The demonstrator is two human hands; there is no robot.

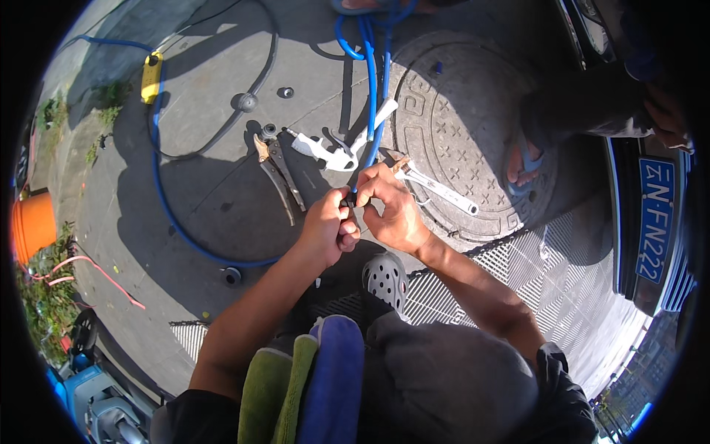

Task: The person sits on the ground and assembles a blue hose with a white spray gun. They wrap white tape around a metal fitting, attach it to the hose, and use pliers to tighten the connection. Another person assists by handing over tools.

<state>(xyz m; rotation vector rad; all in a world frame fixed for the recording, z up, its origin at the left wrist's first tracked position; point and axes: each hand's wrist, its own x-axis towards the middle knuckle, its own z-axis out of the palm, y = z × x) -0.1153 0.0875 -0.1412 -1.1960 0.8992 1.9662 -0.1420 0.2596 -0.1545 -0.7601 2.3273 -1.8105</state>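
Observation:
My left hand is closed, its fingers and thumb round a small black fitting. My right hand meets it from the other side, thumb and forefinger pinched at the same fitting. A bit of blue shows at the fitting's top; whether it joins the hanging blue hose I cannot tell. Beyond my hands lies a white spray gun with a grey nozzle. Left of it rest worn pliers, handles toward me. Right of my right hand, a silver adjustable wrench lies on the manhole cover.
The round manhole cover fills the ground ahead right. A person's sandalled foot stands at its edge, near a parked car. Blue and black hoses loop left, by a yellow connector box. Towels hang at my lap; an orange bucket stands far left.

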